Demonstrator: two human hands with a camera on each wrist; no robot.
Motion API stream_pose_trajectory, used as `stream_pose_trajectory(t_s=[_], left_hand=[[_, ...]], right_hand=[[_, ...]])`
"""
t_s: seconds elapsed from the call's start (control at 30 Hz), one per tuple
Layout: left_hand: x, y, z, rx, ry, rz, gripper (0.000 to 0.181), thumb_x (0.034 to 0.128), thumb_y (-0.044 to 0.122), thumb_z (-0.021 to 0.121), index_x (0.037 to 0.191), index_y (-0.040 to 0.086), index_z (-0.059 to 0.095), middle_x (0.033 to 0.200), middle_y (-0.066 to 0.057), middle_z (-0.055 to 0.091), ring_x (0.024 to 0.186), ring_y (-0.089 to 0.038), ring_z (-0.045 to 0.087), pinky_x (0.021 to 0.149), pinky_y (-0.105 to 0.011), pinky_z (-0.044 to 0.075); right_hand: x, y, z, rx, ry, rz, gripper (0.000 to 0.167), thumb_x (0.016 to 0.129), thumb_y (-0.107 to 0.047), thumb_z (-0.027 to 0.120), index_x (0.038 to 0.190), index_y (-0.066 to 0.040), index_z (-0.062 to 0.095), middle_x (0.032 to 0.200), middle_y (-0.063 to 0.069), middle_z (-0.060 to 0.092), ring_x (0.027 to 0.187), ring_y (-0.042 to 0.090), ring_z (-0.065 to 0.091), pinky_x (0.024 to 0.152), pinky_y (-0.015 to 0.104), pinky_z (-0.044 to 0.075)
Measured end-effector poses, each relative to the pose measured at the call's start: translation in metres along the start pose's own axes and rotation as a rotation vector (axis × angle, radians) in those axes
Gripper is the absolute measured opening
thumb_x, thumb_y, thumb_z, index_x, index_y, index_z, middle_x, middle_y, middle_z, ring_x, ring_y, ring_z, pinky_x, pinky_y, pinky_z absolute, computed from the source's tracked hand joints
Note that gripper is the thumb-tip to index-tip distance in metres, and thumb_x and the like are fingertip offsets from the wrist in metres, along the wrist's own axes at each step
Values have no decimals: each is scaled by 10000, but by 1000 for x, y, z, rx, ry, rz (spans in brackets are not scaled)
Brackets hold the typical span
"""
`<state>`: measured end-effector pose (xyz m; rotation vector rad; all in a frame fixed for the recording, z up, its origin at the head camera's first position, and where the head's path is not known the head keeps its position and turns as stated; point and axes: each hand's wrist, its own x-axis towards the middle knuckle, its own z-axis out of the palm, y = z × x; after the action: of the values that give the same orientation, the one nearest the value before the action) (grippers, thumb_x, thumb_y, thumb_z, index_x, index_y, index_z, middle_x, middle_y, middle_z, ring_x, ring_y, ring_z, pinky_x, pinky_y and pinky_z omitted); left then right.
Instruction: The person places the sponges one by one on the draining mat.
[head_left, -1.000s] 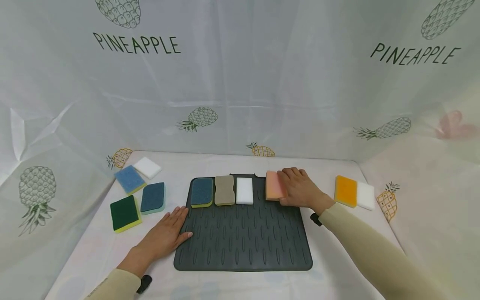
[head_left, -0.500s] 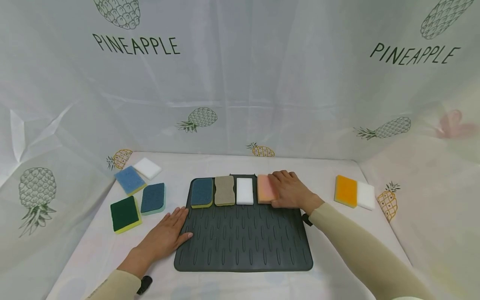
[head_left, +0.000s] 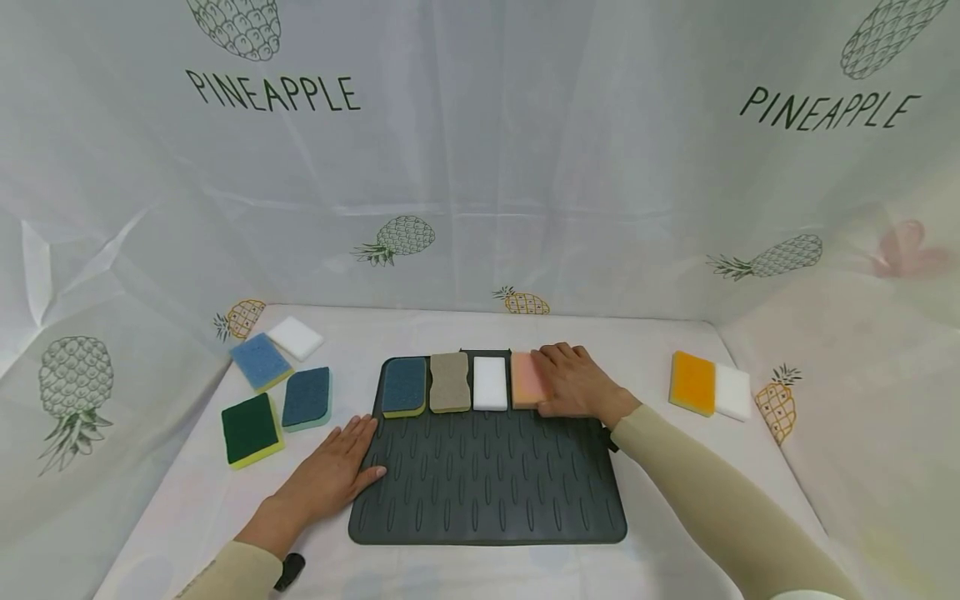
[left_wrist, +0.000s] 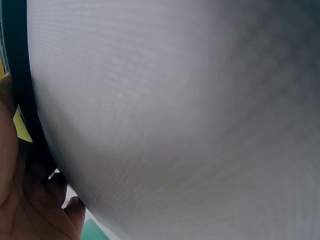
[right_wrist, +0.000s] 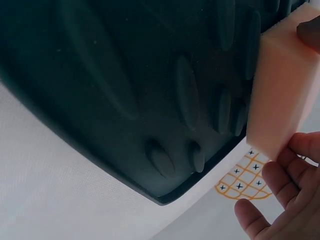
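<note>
My right hand (head_left: 573, 383) grips a pink sponge (head_left: 527, 381) between thumb and fingers at the back of the dark grey mat (head_left: 487, 483). In the right wrist view the pink sponge (right_wrist: 282, 85) stands against the mat's ridges, its far end pinched. To its left on the mat lie a white sponge (head_left: 490, 383), a beige sponge with wavy sides (head_left: 450, 382) and a blue-topped yellow sponge (head_left: 403, 386), in a row. Flat, with fingers straight, my left hand (head_left: 330, 471) rests on the mat's left edge. Only part of the left hand (left_wrist: 40, 200) shows in the left wrist view.
Left of the mat lie a dark green scrub sponge (head_left: 251, 428), a blue-teal sponge (head_left: 307, 398), a light blue sponge (head_left: 260, 362) and a white sponge (head_left: 296, 337). On the right, an orange sponge (head_left: 692, 382) sits beside a white one (head_left: 732, 391). A patterned curtain (head_left: 480, 167) hangs behind.
My right hand has moved left with the pink sponge, bringing it close to the white sponge in the row. The left hand has stayed on the mat's edge.
</note>
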<state>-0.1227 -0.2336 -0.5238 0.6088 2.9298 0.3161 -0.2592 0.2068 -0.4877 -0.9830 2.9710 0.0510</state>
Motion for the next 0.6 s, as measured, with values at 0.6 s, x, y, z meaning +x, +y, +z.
stream_pose_trajectory(t_s=[0.6], left_hand=[[1,-1,2,4,20,14,817,1062,506,587,1627,-31,342,1670,-242,373,1561,-438,336,1247,-629,312]], right_hand=[[0,-2,0,0,-37,24,953,870,-570,658,1608,-28,395,1606,165,461,1452,384,452,1110,614,428]])
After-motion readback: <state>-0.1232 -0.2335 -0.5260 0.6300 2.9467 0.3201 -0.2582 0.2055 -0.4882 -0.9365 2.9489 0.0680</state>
